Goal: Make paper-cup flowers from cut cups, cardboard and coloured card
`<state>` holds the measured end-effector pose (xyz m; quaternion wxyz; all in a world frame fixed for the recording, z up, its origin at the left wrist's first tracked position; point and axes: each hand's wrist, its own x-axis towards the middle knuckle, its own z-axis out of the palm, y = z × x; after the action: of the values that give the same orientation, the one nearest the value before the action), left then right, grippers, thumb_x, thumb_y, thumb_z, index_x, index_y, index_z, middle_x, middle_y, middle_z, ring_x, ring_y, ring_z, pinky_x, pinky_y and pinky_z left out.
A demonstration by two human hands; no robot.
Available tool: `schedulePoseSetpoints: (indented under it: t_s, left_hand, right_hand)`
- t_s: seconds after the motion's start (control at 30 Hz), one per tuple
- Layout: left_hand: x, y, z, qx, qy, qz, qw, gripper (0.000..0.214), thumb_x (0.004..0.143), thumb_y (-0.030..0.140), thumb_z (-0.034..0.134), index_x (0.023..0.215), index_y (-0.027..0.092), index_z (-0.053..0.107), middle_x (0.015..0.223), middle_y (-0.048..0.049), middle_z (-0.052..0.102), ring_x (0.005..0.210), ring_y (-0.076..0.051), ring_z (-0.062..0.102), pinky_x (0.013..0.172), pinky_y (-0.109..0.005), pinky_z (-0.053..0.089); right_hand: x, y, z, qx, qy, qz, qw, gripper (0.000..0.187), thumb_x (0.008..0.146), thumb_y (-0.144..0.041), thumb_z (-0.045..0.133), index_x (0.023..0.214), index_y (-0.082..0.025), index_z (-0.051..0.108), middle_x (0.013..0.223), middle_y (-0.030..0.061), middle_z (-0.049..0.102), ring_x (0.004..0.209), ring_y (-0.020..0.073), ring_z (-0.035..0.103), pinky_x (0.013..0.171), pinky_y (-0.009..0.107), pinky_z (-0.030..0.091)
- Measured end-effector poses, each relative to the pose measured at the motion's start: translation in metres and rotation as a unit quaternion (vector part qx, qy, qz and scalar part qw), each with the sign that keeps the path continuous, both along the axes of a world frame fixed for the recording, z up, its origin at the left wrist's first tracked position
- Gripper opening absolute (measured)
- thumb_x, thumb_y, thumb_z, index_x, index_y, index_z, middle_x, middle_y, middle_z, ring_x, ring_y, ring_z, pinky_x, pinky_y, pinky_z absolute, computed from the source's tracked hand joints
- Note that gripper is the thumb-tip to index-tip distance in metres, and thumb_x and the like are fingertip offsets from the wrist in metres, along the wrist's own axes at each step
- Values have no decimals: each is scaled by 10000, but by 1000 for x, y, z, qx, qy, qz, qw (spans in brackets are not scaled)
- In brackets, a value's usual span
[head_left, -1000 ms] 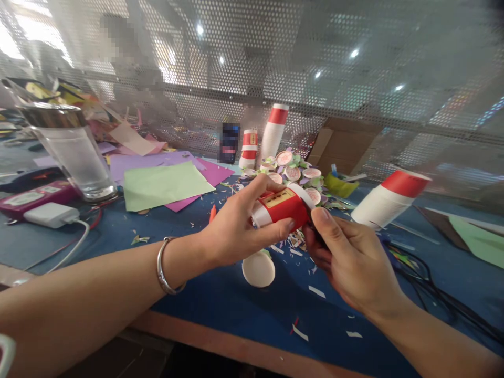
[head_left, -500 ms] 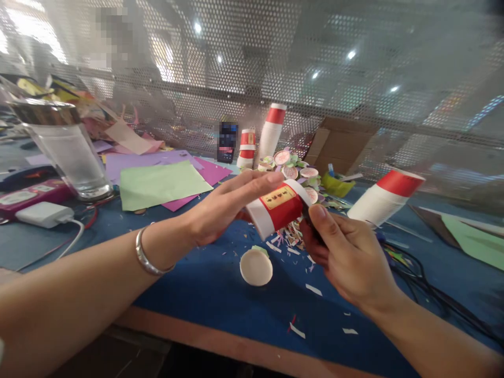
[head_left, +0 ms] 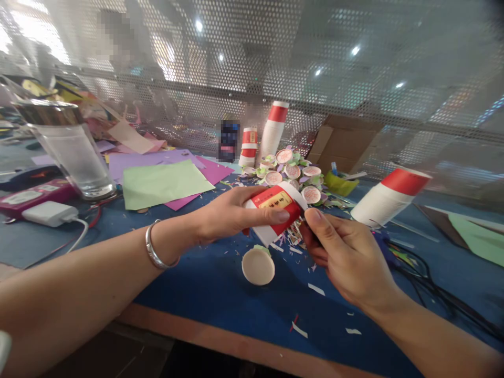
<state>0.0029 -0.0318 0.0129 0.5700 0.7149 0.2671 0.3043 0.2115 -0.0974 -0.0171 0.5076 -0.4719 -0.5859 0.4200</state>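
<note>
My left hand [head_left: 232,212] is wrapped around a red-and-white paper cup [head_left: 275,210] with a yellow label, held sideways above the blue table [head_left: 205,283]. Right beside the cup's rim is my right hand [head_left: 342,254], closed, with something dark in its fingers at the rim that I cannot make out. A round white paper disc [head_left: 258,266] lies on the table just below the cup. Paper snippets [head_left: 291,239] are scattered under both hands.
A glass jar [head_left: 74,149] stands at the left by a white charger [head_left: 49,212] and a pink case [head_left: 27,195]. Coloured paper sheets [head_left: 165,181] lie behind. Cup stacks [head_left: 273,128], decorated discs [head_left: 293,170], a lying cup stack [head_left: 388,197] and black cables [head_left: 425,286] fill the right.
My left hand opened briefly, then closed around the cup again. The cup has turned and tipped a little lower; my right hand stayed at its rim.
</note>
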Motion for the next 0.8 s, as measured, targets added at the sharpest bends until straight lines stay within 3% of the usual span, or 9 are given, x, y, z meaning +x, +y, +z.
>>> schedulePoseSetpoints:
  t_s: [0.3, 0.47, 0.57, 0.7, 0.8]
  left_hand:
    - [-3, 4, 2, 117, 84, -2, 990, 429, 836, 524, 726, 1045, 153, 669, 796, 2, 615, 673, -119, 500, 579, -240, 380]
    - [1, -1, -3, 190, 137, 67, 970, 428, 825, 516, 725, 1085, 186, 646, 826, 1, 643, 682, -137, 538, 590, -250, 395]
    - [4, -7, -4, 259, 164, 118, 944, 377, 835, 485, 700, 1077, 202, 637, 859, -15, 673, 708, -164, 573, 631, -283, 418]
    - [6, -11, -5, 372, 216, 169, 887, 443, 842, 426, 659, 1212, 189, 608, 1069, -95, 688, 880, -248, 632, 761, -366, 455]
    - [6, -12, -4, 397, 257, 178, 863, 441, 854, 414, 623, 1229, 183, 595, 1091, -117, 679, 929, -286, 642, 764, -386, 456]
  right_hand:
    - [-1, 0, -5, -3, -8, 2, 1000, 513, 925, -631, 614, 634, -218, 526, 524, -61, 255, 438, 79, 209, 401, 263, 125]
    - [0, 1, -6, -2, -13, -2, 1000, 516, 921, -641, 611, 632, -223, 523, 514, -64, 245, 436, 82, 193, 401, 268, 122]
    - [-1, 1, -5, -2, -11, -4, 1000, 521, 918, -653, 608, 632, -226, 523, 506, -65, 245, 431, 82, 193, 402, 267, 121]
    - [-5, 3, -4, -12, -5, -15, 1000, 553, 875, -692, 637, 608, -223, 513, 494, -67, 252, 422, 77, 186, 396, 269, 106]
    - [-8, 5, -5, -31, 4, -25, 999, 584, 835, -725, 659, 586, -219, 504, 486, -71, 245, 421, 72, 182, 396, 265, 97]
